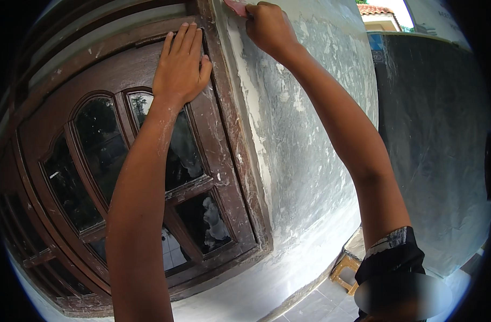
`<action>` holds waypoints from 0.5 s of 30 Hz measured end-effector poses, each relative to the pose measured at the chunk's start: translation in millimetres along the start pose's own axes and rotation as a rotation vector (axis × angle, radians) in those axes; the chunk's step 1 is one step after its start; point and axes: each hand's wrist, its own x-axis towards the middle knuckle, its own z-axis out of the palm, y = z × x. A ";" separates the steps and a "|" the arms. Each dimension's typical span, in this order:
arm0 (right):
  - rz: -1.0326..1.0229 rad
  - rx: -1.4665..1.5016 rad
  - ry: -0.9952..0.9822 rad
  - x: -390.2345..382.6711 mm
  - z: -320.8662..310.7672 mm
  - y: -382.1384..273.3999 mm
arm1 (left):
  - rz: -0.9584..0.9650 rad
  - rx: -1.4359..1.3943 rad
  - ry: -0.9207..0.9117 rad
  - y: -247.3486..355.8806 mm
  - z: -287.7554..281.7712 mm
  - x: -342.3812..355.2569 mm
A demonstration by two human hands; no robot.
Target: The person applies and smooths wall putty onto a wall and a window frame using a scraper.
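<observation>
My left hand [181,67] rests with fingers stretched out against the upper right of a dark brown wooden window [97,107] with several glass panes, its frame flecked with whitish smears. My right hand [269,29] grips a pink flat tool [235,7], apparently a scraper, high on the wall [304,150] just right of the window frame [256,225]. The tool's far end is cut off at the picture's top. The wall is grey with white, flaking patches and a pale strip along the frame.
A dark grey wall panel [433,150] stands at the right, with a red-tiled roof [378,11] beyond it. Low at the right, a yellowish stool [344,273] sits on pale floor tiles [315,306] by the foot of the wall.
</observation>
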 end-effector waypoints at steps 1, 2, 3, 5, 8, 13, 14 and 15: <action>0.001 0.001 -0.002 -9.0 6.4 0.0 | 0.000 -0.001 -0.002 0.3 0.1 0.1; 0.007 -0.013 -0.050 -23.7 12.6 -1.2 | -0.001 -0.008 0.002 1.3 0.6 1.2; 0.014 -0.023 -0.099 -37.5 15.3 -8.0 | -0.002 -0.013 0.003 0.2 -0.3 -0.2; -0.013 0.044 -0.162 -73.0 -0.8 -48.6 | -0.008 0.011 -0.011 -7.8 -4.9 -6.8; -0.006 0.122 -0.123 -62.6 -20.5 -58.3 | -0.014 0.014 -0.008 -8.7 -4.9 -6.9; 0.067 0.000 0.012 -2.2 -5.9 -3.9 | -0.005 -0.019 0.013 -0.3 -1.9 -0.7; 0.072 -0.041 -0.049 -1.3 -0.4 6.6 | -0.006 -0.025 0.016 2.2 0.2 0.9; 0.078 -0.074 -0.112 -4.7 8.2 12.0 | -0.008 -0.025 0.013 1.8 2.7 -0.1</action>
